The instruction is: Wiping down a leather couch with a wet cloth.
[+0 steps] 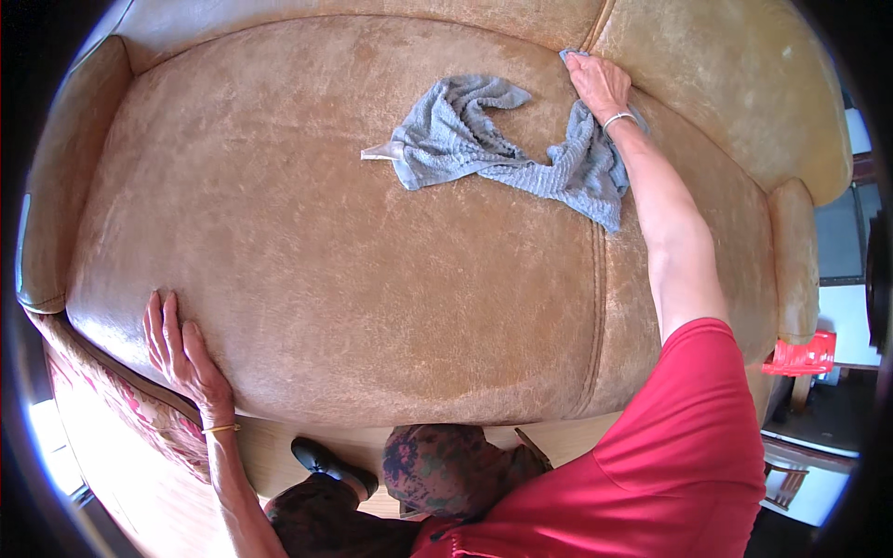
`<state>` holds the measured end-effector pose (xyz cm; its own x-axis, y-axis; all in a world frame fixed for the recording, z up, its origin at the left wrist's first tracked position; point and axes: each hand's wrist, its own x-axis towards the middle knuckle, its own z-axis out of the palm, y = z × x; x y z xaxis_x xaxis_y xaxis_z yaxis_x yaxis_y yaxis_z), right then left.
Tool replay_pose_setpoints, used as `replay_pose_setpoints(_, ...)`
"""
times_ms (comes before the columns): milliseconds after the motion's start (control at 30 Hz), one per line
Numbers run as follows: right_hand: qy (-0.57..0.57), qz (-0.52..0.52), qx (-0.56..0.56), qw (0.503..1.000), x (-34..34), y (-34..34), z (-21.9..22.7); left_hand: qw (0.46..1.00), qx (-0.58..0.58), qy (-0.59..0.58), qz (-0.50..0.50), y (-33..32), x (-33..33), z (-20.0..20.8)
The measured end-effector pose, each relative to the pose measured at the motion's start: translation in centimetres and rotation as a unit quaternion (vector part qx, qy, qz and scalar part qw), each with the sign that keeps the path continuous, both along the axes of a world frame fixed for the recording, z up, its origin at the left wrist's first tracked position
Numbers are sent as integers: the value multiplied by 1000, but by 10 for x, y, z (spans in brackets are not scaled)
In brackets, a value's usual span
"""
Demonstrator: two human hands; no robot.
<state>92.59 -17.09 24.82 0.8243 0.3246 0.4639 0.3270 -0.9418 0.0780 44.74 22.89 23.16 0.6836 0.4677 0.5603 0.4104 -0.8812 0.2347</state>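
Note:
A grey-blue towel [549, 177] lies crumpled and twisted across the far right of a tan sofa seat [372, 279]. My right hand [600, 84] grips one end of it, pressed into the crease where seat and backrest meet; a bit of cloth shows past the fingers. The towel's left end has a small pale tag [379, 152] sticking out. Near the seat's front left, my left hand [184, 358] rests flat on the upholstery with its fingers stretched out, holding nothing.
The sofa's backrest [716, 84] rises behind, with armrests at the left [88, 186] and right [793, 260]. A patterned piece of furniture [130, 395] stands at the front left. Something red [805, 353] sits past the right armrest. Below are my legs and a pale floor.

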Motion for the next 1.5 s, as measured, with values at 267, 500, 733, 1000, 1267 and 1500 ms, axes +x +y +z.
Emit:
replay_pose_setpoints(267, -24, -78, 69, 994, 3, -8, -7, 1000, 12, 5, -7, -6, 6, 3)
replay_pose_setpoints(500, -94, -123, 208, 966, -4, -7, -6, 1000, 6, 4, 2, 0, -1, -3)
replay_pose_setpoints(733, -3, -136, 148, 980, -3, -3, -1, 1000, -6, -2, -1, -1, 2, -1)
replay_pose_setpoints(1000, 15, -60, 111, 992, 6, -13, -3, 1000, -18, -14, -12, -2, 2, -1)
replay_pose_setpoints(1267, 17, 12, 47, 999, 5, -10, -11, 1000, -2, 3, -4, -1, 1, 0)
replay_pose_setpoints(1500, -11, 46, 5, 999, 4, -13, -2, 1000, -15, 0, -14, -2, 5, 0)
